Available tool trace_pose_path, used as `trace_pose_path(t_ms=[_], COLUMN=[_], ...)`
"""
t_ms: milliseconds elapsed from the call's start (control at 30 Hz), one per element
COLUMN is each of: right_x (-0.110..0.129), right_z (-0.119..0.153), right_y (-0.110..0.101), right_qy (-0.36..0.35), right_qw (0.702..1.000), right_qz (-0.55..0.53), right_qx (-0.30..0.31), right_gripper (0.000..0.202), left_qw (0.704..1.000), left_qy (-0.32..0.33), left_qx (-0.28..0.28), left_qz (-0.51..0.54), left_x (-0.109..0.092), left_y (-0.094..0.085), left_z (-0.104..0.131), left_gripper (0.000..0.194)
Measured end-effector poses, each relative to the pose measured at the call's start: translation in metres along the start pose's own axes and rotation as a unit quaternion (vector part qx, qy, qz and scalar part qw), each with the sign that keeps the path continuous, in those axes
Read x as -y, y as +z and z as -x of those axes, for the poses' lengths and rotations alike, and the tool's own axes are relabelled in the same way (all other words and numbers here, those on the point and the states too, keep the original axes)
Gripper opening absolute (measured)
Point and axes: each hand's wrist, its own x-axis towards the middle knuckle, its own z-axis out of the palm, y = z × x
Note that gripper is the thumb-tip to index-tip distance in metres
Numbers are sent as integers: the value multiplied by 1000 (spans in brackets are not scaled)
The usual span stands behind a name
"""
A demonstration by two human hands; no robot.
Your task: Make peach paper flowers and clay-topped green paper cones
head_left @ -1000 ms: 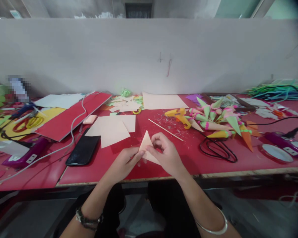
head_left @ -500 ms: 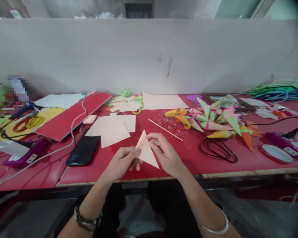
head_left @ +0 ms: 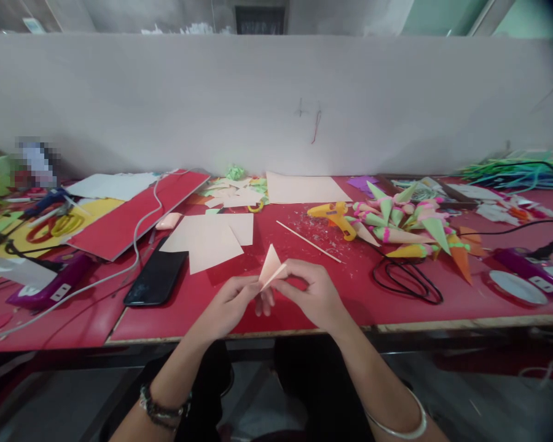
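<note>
- Left hand (head_left: 230,304) and right hand (head_left: 313,293) both pinch the peach paper triangle (head_left: 270,267).
- It's held above the counter's (head_left: 188,307) front edge.
- Black phone (head_left: 156,277) lies to the left.

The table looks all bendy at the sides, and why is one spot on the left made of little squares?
Head view: the wide lens curves the red table and darkens the right corners. The squared patch is blurred on purpose, hiding what is there. Light is soft, no glare. Both hands, left hand and right hand, and the paper triangle look fairly sharp.
</note>
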Motion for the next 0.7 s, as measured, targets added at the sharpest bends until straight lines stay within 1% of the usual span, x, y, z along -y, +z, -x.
trace_pose_path(t_ms=[100,233,300,367,433,500,600,633,700], right_x=[-2,-6,-6,-6,-6,-6,-6,-7,-7], right_z=[1,2,2,2,1,0,0,0,1], right_y=[3,8,10,11,10,6,0,-2,-3], right_qy=[57,75,84,97,106,119,150,157,158], right_qw=[998,995,993,990,985,980,971,968,968], right_qz=[-11,-32,-49,-86,-125,-155,-176,-177,-169], right_qx=[-19,-61,-66,-59,-53,-30,58,84,101], right_gripper=[20,20,17,14,22,29,14,12,15], left_qw=[1000,995,993,993,994,994,992,990,987], left_qy=[17,34,32,25,19,15,4,-4,-18], left_qx=[2,-4,-10,-12,-8,6,48,62,84], left_qz=[-23,-98,-115,-112,-108,-109,-121,-126,-136], left_x=[-1,1,3,3,3,2,2,2,3], left_y=[3,7,8,9,9,7,4,3,0], left_z=[0,-2,-3,-3,-3,-2,0,1,1], left_gripper=[36,34,34,35,35,36,38,38,38])
